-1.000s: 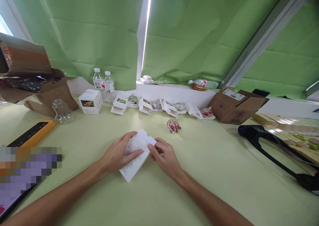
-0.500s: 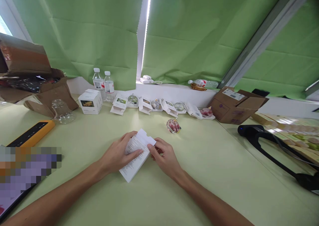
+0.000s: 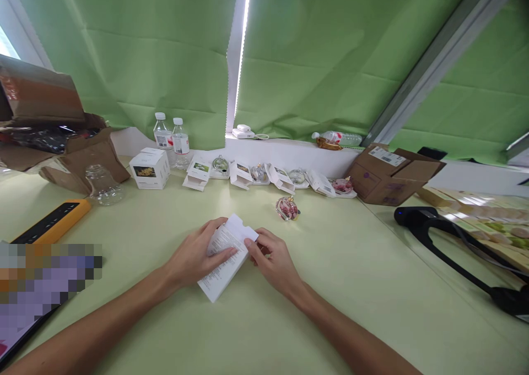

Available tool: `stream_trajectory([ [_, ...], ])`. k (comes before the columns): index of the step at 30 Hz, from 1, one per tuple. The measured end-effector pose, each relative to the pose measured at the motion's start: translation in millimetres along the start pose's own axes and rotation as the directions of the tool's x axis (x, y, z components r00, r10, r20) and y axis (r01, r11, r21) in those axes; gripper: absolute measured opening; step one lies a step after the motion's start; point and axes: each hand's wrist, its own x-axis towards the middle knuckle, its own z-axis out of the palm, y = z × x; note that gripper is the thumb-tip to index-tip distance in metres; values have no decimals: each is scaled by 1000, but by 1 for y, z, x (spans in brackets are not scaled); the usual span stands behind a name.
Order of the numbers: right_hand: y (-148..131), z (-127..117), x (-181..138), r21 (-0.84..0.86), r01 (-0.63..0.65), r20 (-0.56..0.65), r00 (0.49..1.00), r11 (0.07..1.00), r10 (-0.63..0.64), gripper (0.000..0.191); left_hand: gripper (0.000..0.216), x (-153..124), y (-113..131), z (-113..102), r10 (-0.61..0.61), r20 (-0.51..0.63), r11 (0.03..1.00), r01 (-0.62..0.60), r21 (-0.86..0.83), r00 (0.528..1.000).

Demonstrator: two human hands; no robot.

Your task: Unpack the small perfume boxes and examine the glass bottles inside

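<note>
A small white carton [image 3: 223, 270] printed with fine text lies flat on the pale green table [image 3: 355, 287], its end flap raised toward the window. My left hand [image 3: 196, 256] lies over the carton's left side, fingers curled on top of it. My right hand [image 3: 275, 262] pinches the carton's right edge by the flap. A round glass ornament with pink filling [image 3: 287, 208] rests on the table a little beyond my right hand.
A row of open white cartons and glass ornaments [image 3: 256, 174] lines the back edge. Two water bottles [image 3: 173, 138], a closed white box [image 3: 149, 168] and a clear jar [image 3: 101, 185] stand back left. Cardboard boxes [image 3: 388, 174] sit right; a black handled tool [image 3: 454, 243] lies far right.
</note>
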Motion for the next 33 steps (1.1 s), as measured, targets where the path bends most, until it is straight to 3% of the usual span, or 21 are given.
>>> stream_trajectory([
  [33, 2, 0, 0, -1, -10, 23, 1000, 1000, 10, 35, 59, 1, -1, 1, -18, 34, 1000, 17, 10, 999],
])
